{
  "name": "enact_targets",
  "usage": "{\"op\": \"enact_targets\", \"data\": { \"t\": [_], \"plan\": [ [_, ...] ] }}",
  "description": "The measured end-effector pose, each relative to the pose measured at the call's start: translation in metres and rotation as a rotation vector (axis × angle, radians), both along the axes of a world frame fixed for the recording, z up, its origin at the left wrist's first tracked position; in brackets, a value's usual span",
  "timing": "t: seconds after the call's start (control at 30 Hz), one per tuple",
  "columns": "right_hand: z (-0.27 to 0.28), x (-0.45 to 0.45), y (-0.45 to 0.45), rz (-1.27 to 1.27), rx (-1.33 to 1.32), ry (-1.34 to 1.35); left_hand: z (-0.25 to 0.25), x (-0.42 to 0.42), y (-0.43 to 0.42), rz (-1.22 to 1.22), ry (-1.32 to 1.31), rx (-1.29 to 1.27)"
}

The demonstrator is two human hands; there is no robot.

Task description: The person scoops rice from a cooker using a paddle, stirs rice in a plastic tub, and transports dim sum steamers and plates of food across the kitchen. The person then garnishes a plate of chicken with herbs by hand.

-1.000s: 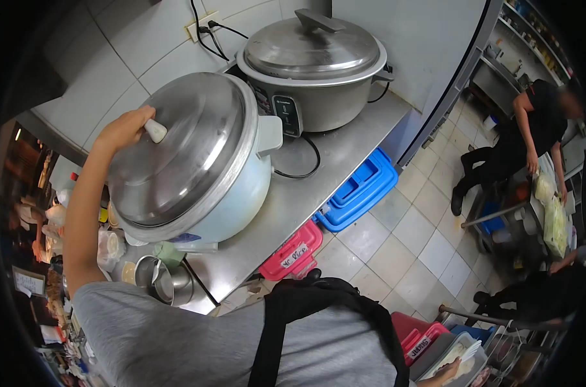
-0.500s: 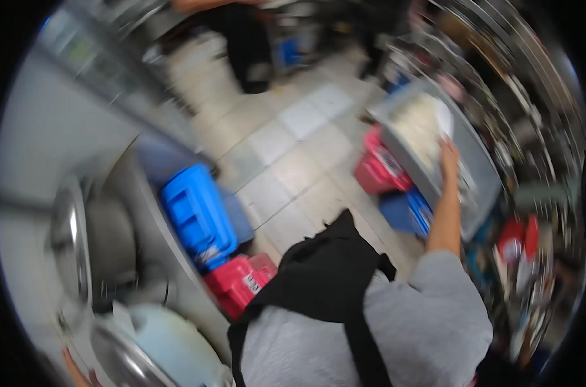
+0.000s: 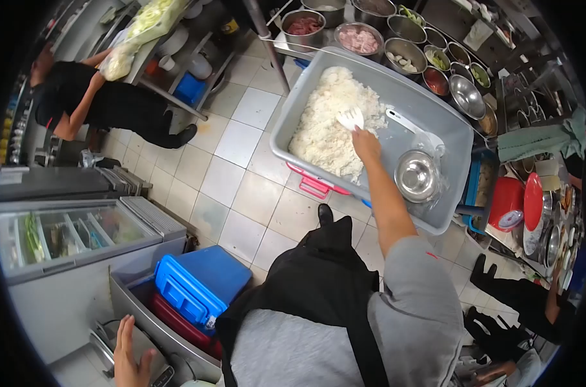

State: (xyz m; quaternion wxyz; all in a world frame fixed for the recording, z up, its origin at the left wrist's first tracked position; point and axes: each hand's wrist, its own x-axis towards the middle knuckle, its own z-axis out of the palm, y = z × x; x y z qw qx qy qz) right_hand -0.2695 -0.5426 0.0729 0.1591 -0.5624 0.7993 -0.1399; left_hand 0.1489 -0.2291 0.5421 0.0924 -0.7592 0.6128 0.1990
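Note:
My right hand [image 3: 366,144] grips a white rice paddle [image 3: 351,119] with a slotted, fork-like end, which rests on a heap of cooked white rice [image 3: 328,132]. The rice fills the left part of a big grey plastic tub [image 3: 457,193]. Inside the tub, to the right, lie a second white paddle [image 3: 406,121] and a shiny metal bowl [image 3: 417,176] on clear plastic. At the lower left, my left hand [image 3: 130,355] is held up with its fingers apart, holding nothing. It is near a steel scale-like device [image 3: 109,332].
Metal pots of meat, such as one pot [image 3: 303,31], line the counter behind the tub. A blue lidded box [image 3: 196,287] stands by a glass-topped freezer [image 3: 80,235]. A co-worker in black [image 3: 112,97] handles bagged vegetables at the far left. A red scale [image 3: 505,205] is at right.
The view has swung and sharpened. My right hand, with the paddle, now works at the rice from the near side. My left hand has risen further into view at the lower left.

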Motion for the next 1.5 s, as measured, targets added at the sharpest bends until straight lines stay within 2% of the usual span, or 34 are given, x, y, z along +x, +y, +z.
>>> {"op": "enact_targets", "data": {
  "t": [0.1, 0.13, 0.2, 0.23, 0.27, 0.37, 0.43, 0.47, 0.53, 0.57, 0.63, 0.7, 0.8, 0.83, 0.87, 0.9, 0.97, 1.0, 1.07, 1.1, 1.17, 1.27, 1.3, 1.37, 1.43, 1.5],
  "plan": [
    [-0.003, -0.002, -0.041, 0.012, 0.010, -0.073, -0.023, -0.008, -0.053, -0.032, 0.028, 0.059],
    [-0.001, 0.000, -0.037, 0.005, 0.031, -0.078, -0.030, -0.013, -0.072, -0.112, 0.052, 0.107],
    [0.015, 0.002, -0.024, 0.052, 0.175, -0.168, -0.059, -0.011, -0.098, -0.112, 0.225, 0.154],
    [0.003, 0.001, -0.003, 0.094, 0.013, -0.206, -0.076, -0.013, -0.116, -0.107, 0.299, 0.199],
    [0.015, 0.002, 0.020, 0.116, -0.005, -0.206, -0.098, -0.013, -0.133, -0.125, 0.338, 0.234],
    [0.046, -0.012, 0.058, 0.130, 0.130, -0.234, -0.160, -0.029, -0.187, -0.244, 0.383, 0.293],
    [0.048, -0.032, 0.071, 0.210, 0.220, -0.401, -0.204, -0.034, -0.224, -0.341, 0.417, 0.320],
    [0.056, -0.039, 0.072, 0.196, 0.219, -0.389, -0.225, -0.036, -0.244, -0.378, 0.483, 0.275],
    [0.073, -0.047, 0.074, -0.099, 0.268, -0.355, -0.274, -0.040, -0.285, -0.418, 0.622, 0.143],
    [0.051, -0.044, 0.079, -0.118, 0.272, -0.349, -0.300, -0.044, -0.306, -0.428, 0.691, 0.060],
    [-0.009, -0.034, 0.082, -0.157, 0.013, -0.291, -0.336, -0.072, -0.348, -0.219, 0.909, -0.007],
    [-0.007, -0.026, 0.054, -0.218, 0.078, -0.254, -0.389, -0.101, -0.383, -0.047, 1.040, -0.127],
    [0.010, -0.025, 0.038, -0.184, 0.133, -0.247, -0.445, -0.139, -0.411, -0.018, 1.072, -0.153],
    [0.032, -0.018, 0.048, -0.175, 0.220, -0.288, -0.459, -0.148, -0.415, -0.104, 0.978, -0.213],
    [0.046, -0.012, 0.056, -0.161, 0.310, -0.327, -0.465, -0.155, -0.419, -0.183, 0.883, -0.275],
    [0.041, -0.006, 0.061, -0.165, 0.313, -0.316, -0.460, -0.159, -0.420, -0.180, 0.894, -0.271],
    [0.020, 0.010, 0.079, -0.105, 0.228, -0.303, -0.438, -0.158, -0.412, -0.145, 0.819, -0.229],
    [0.026, 0.004, 0.078, -0.119, 0.239, -0.314, -0.434, -0.157, -0.408, -0.152, 0.811, -0.211],
    [0.061, -0.022, 0.048, -0.023, 0.435, -0.347, -0.428, -0.160, -0.412, -0.114, 0.728, -0.211],
    [0.074, -0.023, 0.043, -0.019, 0.431, -0.345, -0.428, -0.161, -0.415, -0.112, 0.728, -0.216],
    [0.090, -0.024, 0.041, -0.174, 0.312, -0.218, -0.429, -0.161, -0.412, -0.129, 0.688, -0.249],
    [0.005, -0.022, 0.048, -0.248, 0.225, -0.161, -0.430, -0.160, -0.411, -0.122, 0.699, -0.249],
    [0.002, -0.023, 0.044, -0.244, 0.226, -0.169, -0.430, -0.160, -0.410, -0.121, 0.689, -0.249],
    [0.012, -0.028, 0.025, -0.287, 0.298, -0.230, -0.429, -0.161, -0.412, -0.119, 0.686, -0.241],
    [0.057, -0.019, 0.024, -0.250, 0.275, -0.211, -0.429, -0.159, -0.410, -0.114, 0.672, -0.226],
    [0.069, -0.011, 0.012, -0.205, 0.249, -0.179, -0.428, -0.164, -0.413, -0.098, 0.668, -0.217]
  ]
}}
